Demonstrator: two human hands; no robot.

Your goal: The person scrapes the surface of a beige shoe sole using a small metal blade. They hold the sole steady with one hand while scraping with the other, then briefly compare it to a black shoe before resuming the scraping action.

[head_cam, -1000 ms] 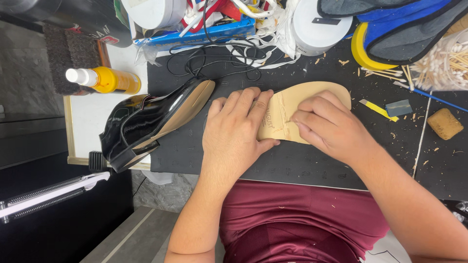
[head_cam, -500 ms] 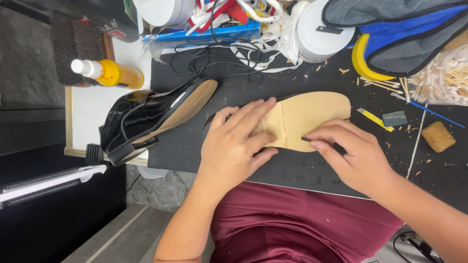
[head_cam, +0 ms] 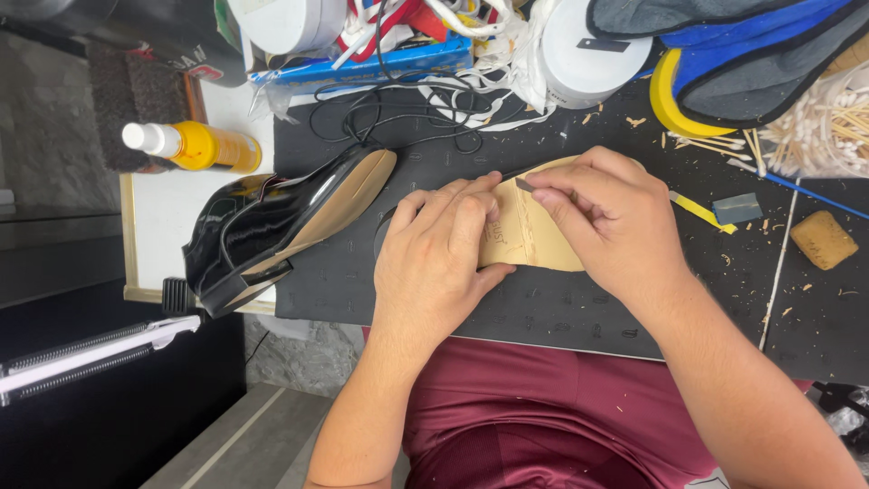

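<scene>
**Visitor:** What's under your palms?

**Me:** A tan leather sole piece [head_cam: 529, 237], lying flat on the black cutting mat [head_cam: 561, 308]. Its long axis runs left to right across the mat. One end is buried under my left hand [head_cam: 439, 263] and the other under my right, so I can't say which way the toe points.

**Visitor:** And how are your hands set?

**Me:** My left hand lies nearly flat, fingers together, pressing the sole down. My right hand [head_cam: 615, 226] is curled, thumb and fingers pinched around a thin dark blade [head_cam: 525, 186] whose tip touches the sole's upper edge.

**Visitor:** That shoe on the left?

**Me:** A glossy black shoe [head_cam: 262, 231] resting on its side, tan bottom facing my hands. Its length runs diagonally, from lower left to upper right, half on the mat.

**Visitor:** Any containers?

**Me:** A white tub [head_cam: 593, 54] with its lid on, so I can't tell its contents. A yellow bottle with a white cap [head_cam: 195, 145] lies on its side. At the far right there's a heap of cotton swabs [head_cam: 828, 122], and a tan block [head_cam: 822, 240] sits on the mat.
</scene>
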